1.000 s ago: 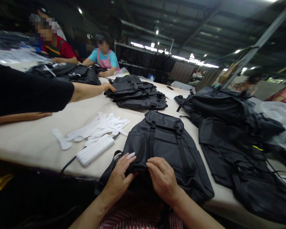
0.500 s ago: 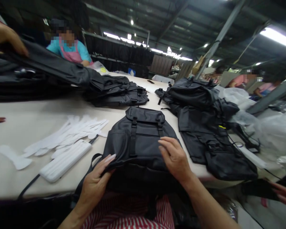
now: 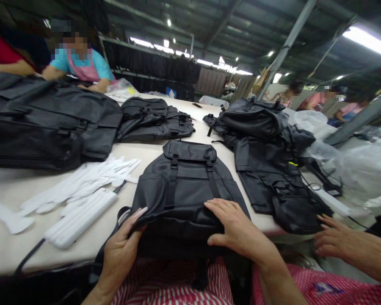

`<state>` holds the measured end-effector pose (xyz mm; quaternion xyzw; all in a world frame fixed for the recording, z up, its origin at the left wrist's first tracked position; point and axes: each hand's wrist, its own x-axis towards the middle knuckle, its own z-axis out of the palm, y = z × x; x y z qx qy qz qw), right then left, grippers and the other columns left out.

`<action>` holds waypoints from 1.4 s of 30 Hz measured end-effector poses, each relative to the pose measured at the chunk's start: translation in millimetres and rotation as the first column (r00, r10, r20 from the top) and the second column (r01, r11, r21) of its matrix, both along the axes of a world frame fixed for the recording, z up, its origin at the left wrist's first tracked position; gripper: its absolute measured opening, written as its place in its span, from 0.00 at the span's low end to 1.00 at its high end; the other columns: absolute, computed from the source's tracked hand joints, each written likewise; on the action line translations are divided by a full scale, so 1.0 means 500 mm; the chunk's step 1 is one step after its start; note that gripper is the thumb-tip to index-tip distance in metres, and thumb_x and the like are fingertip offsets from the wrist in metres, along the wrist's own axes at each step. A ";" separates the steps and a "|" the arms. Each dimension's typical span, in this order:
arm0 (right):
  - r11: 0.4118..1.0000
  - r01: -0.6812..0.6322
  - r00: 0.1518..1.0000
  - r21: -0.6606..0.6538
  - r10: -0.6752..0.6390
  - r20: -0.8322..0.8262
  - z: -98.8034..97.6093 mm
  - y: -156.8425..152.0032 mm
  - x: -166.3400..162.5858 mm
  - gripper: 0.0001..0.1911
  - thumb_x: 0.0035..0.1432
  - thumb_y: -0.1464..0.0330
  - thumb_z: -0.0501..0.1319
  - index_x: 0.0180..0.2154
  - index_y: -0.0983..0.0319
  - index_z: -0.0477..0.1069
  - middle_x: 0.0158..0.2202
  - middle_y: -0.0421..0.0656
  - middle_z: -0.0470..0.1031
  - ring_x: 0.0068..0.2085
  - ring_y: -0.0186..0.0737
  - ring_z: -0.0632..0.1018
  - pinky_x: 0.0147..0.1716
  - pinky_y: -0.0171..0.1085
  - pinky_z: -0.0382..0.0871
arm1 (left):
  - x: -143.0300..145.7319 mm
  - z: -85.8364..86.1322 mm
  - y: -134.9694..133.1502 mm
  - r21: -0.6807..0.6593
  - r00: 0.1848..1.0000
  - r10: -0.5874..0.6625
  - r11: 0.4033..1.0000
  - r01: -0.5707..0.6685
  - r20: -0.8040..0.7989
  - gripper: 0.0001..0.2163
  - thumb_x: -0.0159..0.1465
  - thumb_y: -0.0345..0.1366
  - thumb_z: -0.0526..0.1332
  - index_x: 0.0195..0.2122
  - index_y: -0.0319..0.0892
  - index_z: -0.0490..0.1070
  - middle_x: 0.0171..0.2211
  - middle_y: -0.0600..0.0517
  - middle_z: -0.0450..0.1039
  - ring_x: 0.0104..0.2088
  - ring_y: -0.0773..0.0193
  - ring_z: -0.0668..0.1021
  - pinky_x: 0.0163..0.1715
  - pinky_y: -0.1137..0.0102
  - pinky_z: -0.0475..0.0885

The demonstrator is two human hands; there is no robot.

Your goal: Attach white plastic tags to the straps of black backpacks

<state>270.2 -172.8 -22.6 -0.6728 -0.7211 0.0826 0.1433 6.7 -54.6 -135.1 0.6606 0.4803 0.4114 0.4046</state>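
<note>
In the head view, the black backpack lies flat on the pale surface at centre frame, straight in front of you. Its bottom edge hangs over the near rim toward your lap. Its top flap is folded down and both vertical straps run under it, so the front looks closed and smoothed. The bottom end is, as I judge it, the part you are handling now. Your left hand has its grip closed on the lower left corner of the pack, thumb on top and fingers curled beneath. Your right hand lies palm down on the lower right of the pack, fingers spread, pressing and grasping nothing. Left of the pack lie white flat pieces and a white ribbed case. Beyond it sits a stack of black bags, and another heap fills the right. Another person's hand comes in at lower right beside that heap. You cannot see the underside of the pack, the fingers tucked under it or whatever hangs below the rim. The strap buckles are too dark to tell whether they are fastened. The bags at far left are cut off by the frame.
</note>
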 end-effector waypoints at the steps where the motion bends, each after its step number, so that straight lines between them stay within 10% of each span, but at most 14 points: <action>1: 0.999 0.025 0.999 0.031 -0.025 0.027 -0.014 0.004 -0.004 0.36 0.44 0.62 0.67 0.56 0.56 0.60 0.54 0.46 0.66 0.55 0.47 0.65 0.52 0.47 0.59 | 0.000 -0.003 0.001 0.003 1.000 0.009 1.000 -0.009 0.000 0.18 0.59 0.44 0.57 0.50 0.50 0.69 0.52 0.56 0.69 0.55 0.57 0.68 0.59 0.58 0.56; 7: 0.889 0.219 0.963 0.401 -0.262 0.055 -0.086 0.018 0.006 0.08 0.58 0.69 0.57 0.41 0.62 0.70 0.35 0.45 0.75 0.39 0.40 0.74 0.43 0.41 0.63 | -0.004 0.016 0.011 0.150 0.977 -0.045 0.986 0.077 -0.210 0.16 0.59 0.44 0.57 0.48 0.49 0.69 0.51 0.52 0.70 0.54 0.53 0.69 0.56 0.53 0.59; 11: 0.845 0.170 0.968 0.507 -0.239 0.074 -0.096 0.018 0.012 0.09 0.59 0.70 0.56 0.41 0.63 0.71 0.35 0.45 0.76 0.38 0.39 0.74 0.42 0.40 0.63 | 0.022 0.105 -0.008 0.567 0.917 0.181 0.821 0.057 -0.354 0.25 0.55 0.42 0.61 0.53 0.45 0.63 0.56 0.43 0.63 0.60 0.45 0.57 0.58 0.46 0.47; 18: 0.855 0.128 0.964 0.503 -0.227 0.141 -0.076 -0.003 0.006 0.11 0.57 0.69 0.58 0.43 0.61 0.70 0.40 0.45 0.75 0.45 0.42 0.73 0.46 0.44 0.62 | 0.134 0.212 0.002 0.445 0.621 -0.102 0.608 0.657 -0.777 0.12 0.54 0.26 0.58 0.40 0.43 0.69 0.36 0.48 0.74 0.39 0.55 0.74 0.45 0.57 0.63; 23: 0.905 0.170 0.954 0.391 -0.250 0.166 -0.094 -0.054 0.032 0.29 0.48 0.78 0.57 0.54 0.61 0.60 0.52 0.49 0.67 0.54 0.47 0.67 0.49 0.49 0.63 | 0.136 0.187 0.026 0.524 0.611 -0.030 0.482 0.702 -0.791 0.07 0.57 0.26 0.55 0.30 0.43 0.69 0.31 0.49 0.70 0.33 0.58 0.71 0.34 0.63 0.63; 28: 0.857 0.160 0.981 0.490 -0.192 0.016 -0.130 -0.072 0.066 0.20 0.45 0.81 0.52 0.41 0.62 0.67 0.41 0.47 0.73 0.47 0.44 0.71 0.48 0.47 0.65 | 0.103 0.149 0.023 0.650 0.699 0.035 0.402 0.645 -0.714 0.08 0.59 0.28 0.55 0.36 0.45 0.71 0.35 0.50 0.73 0.34 0.59 0.71 0.35 0.63 0.62; 34: 0.978 0.143 0.988 0.153 -0.133 -0.078 -0.086 -0.081 0.071 0.30 0.45 0.73 0.60 0.53 0.59 0.61 0.48 0.46 0.69 0.48 0.44 0.70 0.46 0.45 0.67 | 0.094 0.134 0.011 0.722 0.758 0.048 0.348 0.598 -0.651 0.10 0.60 0.28 0.54 0.38 0.45 0.72 0.33 0.51 0.75 0.35 0.61 0.73 0.37 0.65 0.63; 42: 0.783 0.048 0.981 0.620 -0.153 0.117 -0.235 -0.114 0.046 0.27 0.53 0.82 0.47 0.53 0.60 0.64 0.42 0.47 0.70 0.47 0.43 0.70 0.45 0.47 0.64 | 0.054 0.069 -0.037 0.731 0.799 -0.031 0.383 0.565 -0.601 0.16 0.59 0.25 0.56 0.46 0.49 0.71 0.36 0.54 0.77 0.38 0.63 0.74 0.42 0.65 0.62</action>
